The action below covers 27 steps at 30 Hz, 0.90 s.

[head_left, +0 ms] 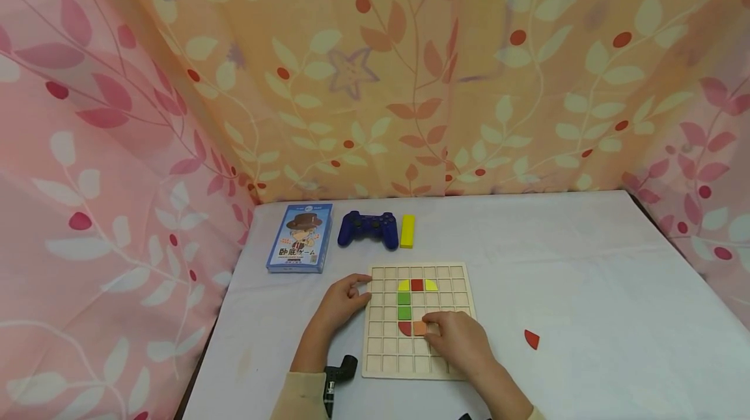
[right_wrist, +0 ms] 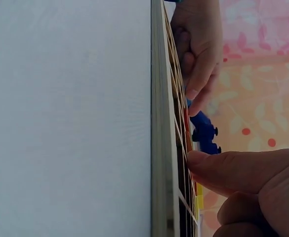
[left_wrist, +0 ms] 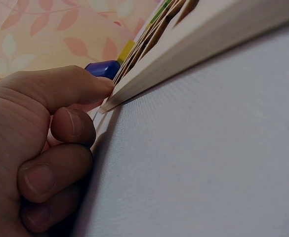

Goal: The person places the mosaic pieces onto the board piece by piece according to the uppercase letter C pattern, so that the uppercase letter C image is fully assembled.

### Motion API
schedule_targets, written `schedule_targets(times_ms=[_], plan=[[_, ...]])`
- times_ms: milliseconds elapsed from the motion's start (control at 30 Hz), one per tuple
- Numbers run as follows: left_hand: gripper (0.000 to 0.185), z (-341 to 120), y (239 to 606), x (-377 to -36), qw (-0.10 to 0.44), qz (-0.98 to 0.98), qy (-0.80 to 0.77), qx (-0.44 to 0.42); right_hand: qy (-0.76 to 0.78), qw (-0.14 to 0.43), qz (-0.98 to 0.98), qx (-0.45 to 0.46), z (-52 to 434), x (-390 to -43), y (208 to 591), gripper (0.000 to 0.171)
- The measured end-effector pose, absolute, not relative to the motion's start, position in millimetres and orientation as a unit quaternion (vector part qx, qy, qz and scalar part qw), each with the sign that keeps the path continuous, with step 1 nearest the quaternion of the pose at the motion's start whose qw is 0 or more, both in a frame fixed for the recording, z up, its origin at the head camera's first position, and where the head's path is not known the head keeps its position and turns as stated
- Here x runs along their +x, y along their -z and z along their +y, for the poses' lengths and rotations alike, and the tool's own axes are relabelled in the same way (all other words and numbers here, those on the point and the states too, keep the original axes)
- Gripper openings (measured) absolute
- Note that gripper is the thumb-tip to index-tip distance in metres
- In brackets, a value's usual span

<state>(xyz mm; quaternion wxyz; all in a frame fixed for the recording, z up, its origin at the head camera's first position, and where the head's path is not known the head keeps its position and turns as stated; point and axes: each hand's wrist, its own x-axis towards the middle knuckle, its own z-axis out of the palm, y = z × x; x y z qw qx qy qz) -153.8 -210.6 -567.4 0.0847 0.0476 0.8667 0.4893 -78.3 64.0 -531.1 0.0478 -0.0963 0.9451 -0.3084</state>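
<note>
A square wooden grid board (head_left: 383, 363) lies flat on the white table. My left hand (head_left: 342, 306) holds its left edge, thumb and index fingertips right at the rim; in the left wrist view the other fingers (left_wrist: 55, 173) are curled beside the board. Over the board's lower middle, my right hand (head_left: 463, 340) pinches an orange square tile (head_left: 419, 328) between thumb and index finger. That tile sits beside a red quarter-round tile (head_left: 405, 328). Above stand two green squares (head_left: 404, 306), a red square (head_left: 416, 285) and two yellow quarter-rounds (head_left: 431, 285).
Right of the board lies a loose red wedge-shaped tile (head_left: 531, 339). Behind it are a blue game box (head_left: 301, 238), a dark blue game controller (head_left: 368, 229) and a yellow bar (head_left: 407, 231). Patterned curtains (head_left: 410, 81) surround the table's back and sides.
</note>
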Motion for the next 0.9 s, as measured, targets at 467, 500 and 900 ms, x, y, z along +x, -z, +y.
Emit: schedule_targets(times_ms=[467, 500, 900], plan=[[0.036, -211.8, 570.0, -154.8, 0.081, 0.867, -0.489, 0.05, 0.294, 0.09, 0.945, -0.107, 67.8, -70.9, 527.6, 0.043], [0.036, -212.0, 570.1, -154.7, 0.082, 0.867, -0.49, 0.052, 0.291, 0.089, 0.947, -0.106, 67.9, -69.3, 526.9, 0.047], [0.036, -210.8, 569.6, -153.6, 0.083, 0.865, -0.493, 0.046, 0.303, 0.029, 0.952, -0.044, 99.5, -56.1, 504.0, 0.062]])
